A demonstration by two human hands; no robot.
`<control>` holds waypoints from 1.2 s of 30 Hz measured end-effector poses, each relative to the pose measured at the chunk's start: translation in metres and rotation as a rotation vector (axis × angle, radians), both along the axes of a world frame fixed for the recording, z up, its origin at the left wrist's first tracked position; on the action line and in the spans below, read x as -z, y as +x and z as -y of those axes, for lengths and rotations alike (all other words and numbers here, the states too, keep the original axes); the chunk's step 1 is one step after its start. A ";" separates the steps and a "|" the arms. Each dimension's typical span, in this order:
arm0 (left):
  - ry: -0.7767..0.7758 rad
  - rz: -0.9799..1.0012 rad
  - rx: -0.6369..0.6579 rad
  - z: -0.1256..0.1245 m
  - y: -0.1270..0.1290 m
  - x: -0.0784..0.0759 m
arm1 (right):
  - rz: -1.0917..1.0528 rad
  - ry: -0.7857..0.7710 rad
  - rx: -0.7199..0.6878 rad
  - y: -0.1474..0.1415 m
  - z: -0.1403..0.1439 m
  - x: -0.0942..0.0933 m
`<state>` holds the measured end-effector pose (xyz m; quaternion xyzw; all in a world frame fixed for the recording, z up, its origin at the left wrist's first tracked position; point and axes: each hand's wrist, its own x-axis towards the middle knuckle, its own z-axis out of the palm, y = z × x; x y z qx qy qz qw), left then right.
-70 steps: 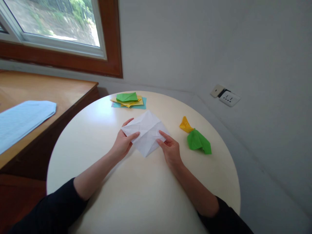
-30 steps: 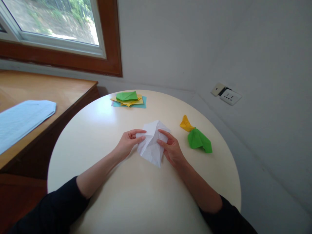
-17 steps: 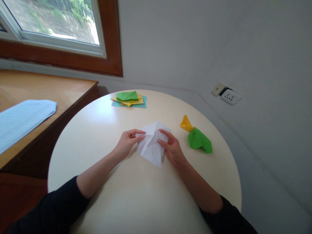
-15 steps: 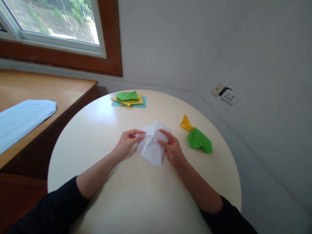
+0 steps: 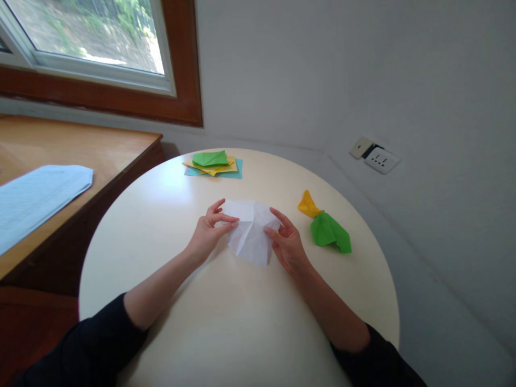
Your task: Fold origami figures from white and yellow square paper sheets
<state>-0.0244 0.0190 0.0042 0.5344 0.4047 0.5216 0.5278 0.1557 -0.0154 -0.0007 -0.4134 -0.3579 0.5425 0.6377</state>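
While the left hand (image 5: 209,230) pinches the left edge of the white paper (image 5: 250,230) and the right hand (image 5: 287,244) grips its right edge, the sheet sits partly raised over the middle of the table (image 5: 201,322), creased and half collapsed. Judged from the creases, pre-folding is done; the final shape is not yet formed. Finished yellow (image 5: 307,205) and green (image 5: 328,231) pieces lie right; a paper stack (image 5: 213,163) lies beyond.

No words, numbers or brands can be read anywhere. The light blue sheet (image 5: 38,201) on the wooden side counter (image 5: 100,150) carries fine print, too blurred to make out.
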 end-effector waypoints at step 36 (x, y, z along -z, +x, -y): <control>-0.338 0.452 0.119 0.004 0.004 -0.015 | 0.254 0.281 0.130 -0.002 0.007 -0.004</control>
